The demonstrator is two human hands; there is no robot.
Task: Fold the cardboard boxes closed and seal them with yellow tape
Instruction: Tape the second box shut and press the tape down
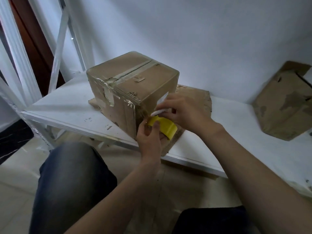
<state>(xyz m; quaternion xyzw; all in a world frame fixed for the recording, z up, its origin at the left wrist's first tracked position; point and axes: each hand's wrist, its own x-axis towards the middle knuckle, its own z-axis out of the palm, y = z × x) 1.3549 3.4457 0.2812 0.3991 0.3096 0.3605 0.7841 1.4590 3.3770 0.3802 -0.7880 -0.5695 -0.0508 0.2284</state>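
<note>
A knee in dark trousers (pixel 70 183) is seen at the lower left, and two bare forearms are stretched up toward the centre. The left hand (pixel 148 137) is curled round the yellow tape roll (pixel 164 128), its thumb laid on the outer band. Just above, a slim white object (pixel 159 112), whose nature cannot be told, is pinched in the right hand (pixel 185 114). The roll is held against the near right face of the cardboard box (pixel 133 81), low by its near vertical edge, with the free end pointed up-left and the band run toward the lower right. Taping is judged to be just begun, since no yellow strip is seen on the box. Next, the end must be pressed down and the roll drawn over the top seam, which is run from centre-left to upper right under old clear tape. The box is stood on a cardboard sheet (pixel 199 100) on the white shelf (pixel 67 105). A second box (pixel 283 105) is placed by the wall at the right edge.
</note>
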